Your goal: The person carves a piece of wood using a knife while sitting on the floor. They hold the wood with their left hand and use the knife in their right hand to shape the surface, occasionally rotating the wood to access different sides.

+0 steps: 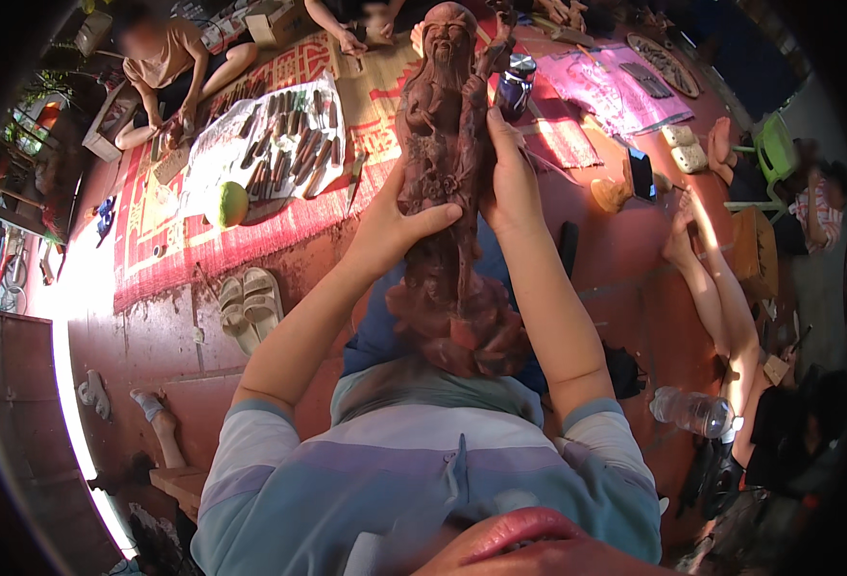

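A tall reddish-brown carved statue (447,125) of a bearded figure with a staff stands in front of me, its broad carved base (467,331) over my lap. My left hand (404,213) wraps round its left side at mid-height, thumb lying across the front. On the other side my right hand (512,187) grips the statue's edge, fingers mostly hidden behind it. The head of the carving points away from me, toward the far mats.
Many carving tools (294,144) lie on a white cloth (207,158) over a red mat (135,250), beside a green fruit (231,204). Beige sandals (251,305) sit at left. A dark jar (517,86), a plastic bottle (690,411) and other seated people surround me.
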### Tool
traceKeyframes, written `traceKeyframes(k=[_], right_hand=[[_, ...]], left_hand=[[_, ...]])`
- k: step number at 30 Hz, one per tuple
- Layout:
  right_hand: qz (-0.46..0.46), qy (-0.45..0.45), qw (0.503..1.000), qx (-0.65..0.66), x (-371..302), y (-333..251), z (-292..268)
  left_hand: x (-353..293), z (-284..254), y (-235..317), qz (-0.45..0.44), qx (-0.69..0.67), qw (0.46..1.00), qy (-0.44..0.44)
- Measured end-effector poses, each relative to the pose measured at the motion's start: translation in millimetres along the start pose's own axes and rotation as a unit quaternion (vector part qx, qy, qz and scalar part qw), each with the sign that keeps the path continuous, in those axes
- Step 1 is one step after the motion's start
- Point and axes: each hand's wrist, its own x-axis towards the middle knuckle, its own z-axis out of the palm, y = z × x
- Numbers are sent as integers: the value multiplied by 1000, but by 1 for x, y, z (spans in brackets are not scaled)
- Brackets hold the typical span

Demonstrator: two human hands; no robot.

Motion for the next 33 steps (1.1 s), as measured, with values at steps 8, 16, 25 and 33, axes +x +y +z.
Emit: traceKeyframes(k=[8,16,25,33], right_hand=[[-40,136,981,-130,-12,89,-76],[-43,167,959,-227,-5,109,-75],[-34,117,981,-154,-7,72,-111],[72,106,963,-239,-57,62,-111]], left_hand=[[-2,-9,-74,-129,-28,991,21],[28,-38,-126,-237,-55,970,-22],[16,-82,-139,-302,-77,950,0],[-54,-65,-135,-340,-48,939,-31]])
